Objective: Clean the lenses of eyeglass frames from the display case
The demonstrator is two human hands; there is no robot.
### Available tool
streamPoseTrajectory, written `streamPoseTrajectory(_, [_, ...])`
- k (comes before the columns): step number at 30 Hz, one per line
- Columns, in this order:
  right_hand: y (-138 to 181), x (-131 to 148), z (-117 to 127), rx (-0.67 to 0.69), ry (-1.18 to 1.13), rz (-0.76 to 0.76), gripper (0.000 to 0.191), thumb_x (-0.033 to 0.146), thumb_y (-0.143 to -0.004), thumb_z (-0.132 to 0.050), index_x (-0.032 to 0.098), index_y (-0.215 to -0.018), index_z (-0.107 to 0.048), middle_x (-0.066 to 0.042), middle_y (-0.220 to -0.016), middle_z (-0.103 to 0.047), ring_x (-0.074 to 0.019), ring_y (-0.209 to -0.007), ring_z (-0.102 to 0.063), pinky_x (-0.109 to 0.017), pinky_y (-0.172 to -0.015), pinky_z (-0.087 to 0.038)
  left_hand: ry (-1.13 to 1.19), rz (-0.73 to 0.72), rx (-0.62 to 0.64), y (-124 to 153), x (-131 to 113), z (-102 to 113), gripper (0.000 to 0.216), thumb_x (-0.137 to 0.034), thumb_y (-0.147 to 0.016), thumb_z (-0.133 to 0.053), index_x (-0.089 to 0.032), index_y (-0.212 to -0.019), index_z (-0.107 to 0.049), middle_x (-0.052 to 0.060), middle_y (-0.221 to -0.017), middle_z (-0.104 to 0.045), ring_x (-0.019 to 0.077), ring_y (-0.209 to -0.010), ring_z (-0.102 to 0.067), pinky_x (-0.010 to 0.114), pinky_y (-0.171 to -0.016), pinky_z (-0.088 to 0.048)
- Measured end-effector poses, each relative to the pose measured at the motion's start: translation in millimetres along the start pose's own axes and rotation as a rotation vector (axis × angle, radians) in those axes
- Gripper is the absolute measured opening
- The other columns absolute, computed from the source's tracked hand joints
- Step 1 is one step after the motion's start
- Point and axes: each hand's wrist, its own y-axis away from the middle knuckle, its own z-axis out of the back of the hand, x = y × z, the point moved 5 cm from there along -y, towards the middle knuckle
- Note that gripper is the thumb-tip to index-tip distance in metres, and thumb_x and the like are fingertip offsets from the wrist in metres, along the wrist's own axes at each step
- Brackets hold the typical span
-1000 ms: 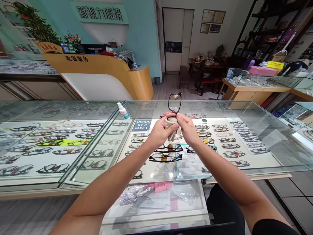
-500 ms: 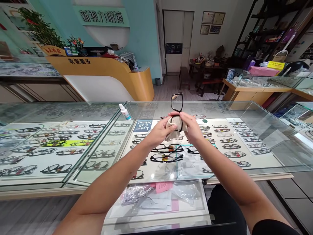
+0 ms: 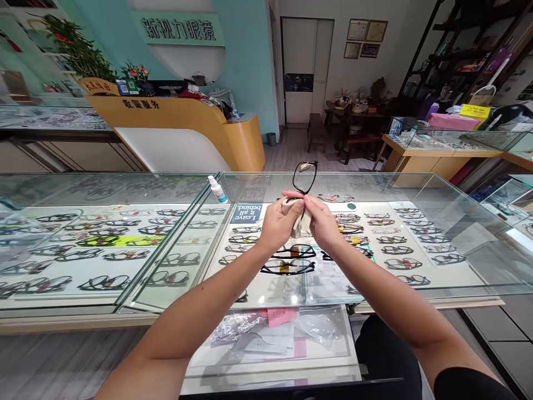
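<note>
Both my hands meet above the glass display counter (image 3: 420, 189). My left hand (image 3: 278, 222) is closed on a beige cleaning cloth (image 3: 298, 221), which is wrapped round the lower lens of a pair of black-framed glasses (image 3: 305, 176). My right hand (image 3: 322, 222) pinches the same glasses and cloth from the right. The upper lens sticks up above my fingers, with a small tag on it. The lower part of the frame is hidden by the cloth and my fingers.
A small spray bottle (image 3: 217, 189) stands on the glass to the left. Under the glass lie several rows of glasses and a blue sign (image 3: 246, 213). Plastic bags and pink slips (image 3: 280, 315) lie in the tray below. A yellow reception desk (image 3: 175, 130) stands behind.
My hands stay together on the glasses and cloth; the frame has tilted slightly and the cloth has shifted over the lower lens. The view has drifted a little.
</note>
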Motion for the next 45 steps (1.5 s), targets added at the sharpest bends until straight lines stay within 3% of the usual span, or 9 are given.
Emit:
streamPoseTrajectory(6, [-6, 5, 15, -0.107, 0.183, 0.056, 0.058, 0.081, -0.096, -0.073, 0.028, -0.108, -0.092, -0.007, -0.121, -0.083, -0.0299, -0.120, -0.072, -0.046, -0.114, -0.056, -0.037, 0.018, 0.065, -6, 6, 3, 0.072, -0.092, -0.091, -0.070, -0.020, -0.093, -0.073, -0.003, -0.063, -0.055, 0.0128, -0.055, -0.049, 0.026, -0.051, -0.045])
streamPoseTrajectory(14, [-15, 18, 42, -0.200, 0.112, 0.078, 0.053, 0.074, -0.099, -0.074, 0.030, -0.124, -0.088, -0.009, -0.142, -0.082, -0.0295, -0.127, -0.074, -0.047, -0.112, -0.061, -0.136, -0.141, -0.218, -34, 4, 51, 0.073, -0.093, -0.090, -0.070, -0.021, -0.101, -0.078, 0.005, -0.084, -0.073, 0.0171, -0.070, -0.065, 0.027, -0.060, -0.054])
streamPoseTrajectory(20, [-16, 24, 49, -0.211, 0.113, 0.077, 0.047, 0.070, -0.100, -0.074, 0.031, -0.123, -0.088, -0.008, -0.139, -0.083, -0.0280, -0.124, -0.075, -0.048, -0.110, -0.061, -0.332, -0.149, -0.372, -60, 3, 108, 0.050, -0.073, -0.098, -0.071, -0.025, -0.084, -0.064, -0.004, -0.063, -0.042, 0.0141, -0.055, -0.039, 0.028, -0.054, -0.036])
streamPoseTrajectory(24, [-15, 23, 48, -0.209, 0.113, 0.054, 0.045, 0.069, -0.099, -0.076, 0.031, -0.120, -0.088, -0.008, -0.135, -0.085, -0.0283, -0.123, -0.075, -0.047, -0.109, -0.060, -0.849, 0.195, -0.088, -68, 11, 125, 0.041, -0.059, -0.089, -0.078, -0.024, -0.073, -0.064, 0.001, -0.067, -0.059, 0.0191, -0.064, -0.055, 0.032, -0.061, -0.037])
streamPoseTrajectory(28, [-15, 22, 48, -0.211, 0.114, 0.045, 0.045, 0.069, -0.098, -0.076, 0.031, -0.119, -0.088, -0.007, -0.134, -0.084, -0.0278, -0.121, -0.075, -0.046, -0.110, -0.059, -1.305, 0.459, 0.318, -60, 26, 124, 0.041, -0.056, -0.078, -0.087, -0.028, -0.107, -0.084, 0.007, -0.118, -0.085, 0.0323, -0.107, -0.077, 0.034, -0.076, -0.049])
streamPoseTrajectory(32, [-15, 20, 49, -0.211, 0.106, 0.038, 0.043, 0.067, -0.098, -0.077, 0.032, -0.119, -0.088, -0.007, -0.133, -0.084, -0.0273, -0.121, -0.074, -0.045, -0.107, -0.058, -1.451, 0.540, 0.397, -55, 33, 120, 0.045, -0.051, -0.078, -0.090, -0.028, -0.117, -0.085, 0.009, -0.136, -0.084, 0.0358, -0.124, -0.077, 0.035, -0.090, -0.055])
streamPoseTrajectory(38, [-15, 20, 49, -0.218, 0.125, 0.038, 0.046, 0.069, -0.098, -0.076, 0.030, -0.120, -0.088, -0.008, -0.134, -0.084, -0.0272, -0.122, -0.073, -0.043, -0.106, -0.058, -1.479, 0.585, 0.247, -62, 42, 136, 0.026, -0.037, -0.084, -0.082, -0.025, -0.107, -0.085, 0.014, -0.122, -0.086, 0.0382, -0.116, -0.079, 0.041, -0.091, -0.058])
streamPoseTrajectory(43, [-15, 18, 49, -0.227, 0.109, 0.041, 0.044, 0.067, -0.098, -0.076, 0.030, -0.119, -0.088, -0.008, -0.133, -0.084, -0.0261, -0.119, -0.073, -0.042, -0.104, -0.057, -1.409, 0.340, -0.143, -74, 35, 183, 0.031, -0.045, -0.088, -0.076, -0.016, -0.100, -0.081, 0.017, -0.094, -0.082, 0.0336, -0.106, -0.079, 0.044, -0.095, -0.058])
streamPoseTrajectory(45, [-15, 17, 50, -0.231, 0.116, 0.040, 0.044, 0.067, -0.097, -0.076, 0.030, -0.118, -0.088, -0.008, -0.132, -0.084, -0.0264, -0.119, -0.073, -0.042, -0.103, -0.057, -1.419, 0.497, -0.234, -73, 36, 202, 0.039, -0.045, -0.086, -0.079, -0.014, -0.110, -0.080, 0.024, -0.109, -0.083, 0.0391, -0.115, -0.078, 0.047, -0.097, -0.059])
